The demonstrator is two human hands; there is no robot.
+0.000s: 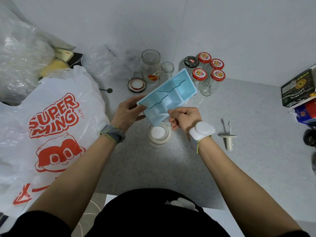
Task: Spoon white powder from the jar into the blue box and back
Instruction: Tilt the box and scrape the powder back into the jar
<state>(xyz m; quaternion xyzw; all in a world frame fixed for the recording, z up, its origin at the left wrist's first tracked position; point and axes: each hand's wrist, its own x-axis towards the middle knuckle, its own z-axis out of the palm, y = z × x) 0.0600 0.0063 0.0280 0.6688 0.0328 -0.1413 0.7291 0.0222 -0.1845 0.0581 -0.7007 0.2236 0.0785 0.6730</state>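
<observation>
White powder sits in the open jar (159, 133) on the counter (239, 127), right under the low corner of the blue box (168, 94) we're tipping over it. Our left hand (127, 112) grips the box's left end, wrist bent back. Our right hand (183, 118) is curled at the near edge, maybe around a spoon, can't tell. Tilt too steeply and we'd guess powder misses the jar mouth and dusts the counter.

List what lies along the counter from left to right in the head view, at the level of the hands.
Plastic bag → left hand → blue box → right hand → white tool lying flat → dark printed box. The powder jar sits below the blue box, so it is left out.
</observation>
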